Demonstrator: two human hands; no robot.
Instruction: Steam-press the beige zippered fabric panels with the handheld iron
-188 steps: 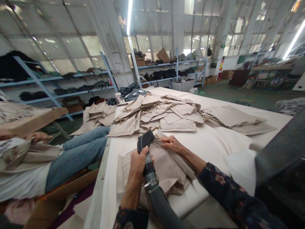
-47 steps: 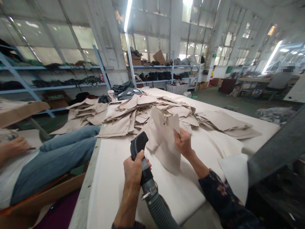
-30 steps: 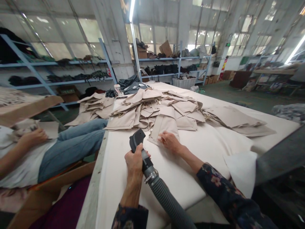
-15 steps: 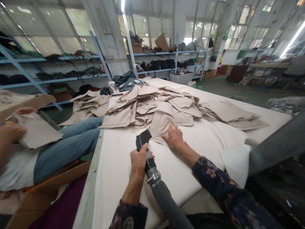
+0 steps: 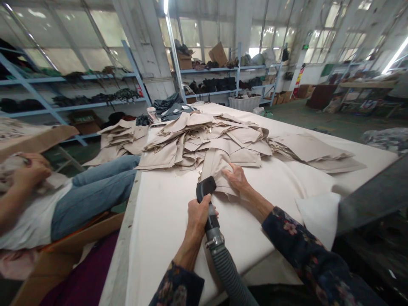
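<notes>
My left hand (image 5: 198, 216) is wrapped round the handle of a black suction nozzle (image 5: 206, 187). A grey ribbed hose (image 5: 225, 264) is clamped to it and runs down toward me. The nozzle head meets the lower left edge of a beige fabric piece (image 5: 214, 162), beside some small metal bits on that edge. On the piece's right side, my right hand (image 5: 238, 178) has its fingers curled on the cloth, which is wrinkled under them. Behind lies a loose heap of similar beige pieces (image 5: 188, 146). The fingertips of my right hand are partly hidden.
Another stack of beige pieces (image 5: 314, 148) lies at the right of the white-covered table (image 5: 165, 212). At left a seated person in jeans (image 5: 98, 191) holds cloth, near a cardboard box (image 5: 63, 263). A grey metal panel (image 5: 371, 195) stands at right. Blue shelves (image 5: 207, 70) line the back.
My left hand has brought the nozzle to the right, up to the fabric's edge. My right hand has drawn the cloth into folds. The seated person's hands have lowered and gathered their cloth.
</notes>
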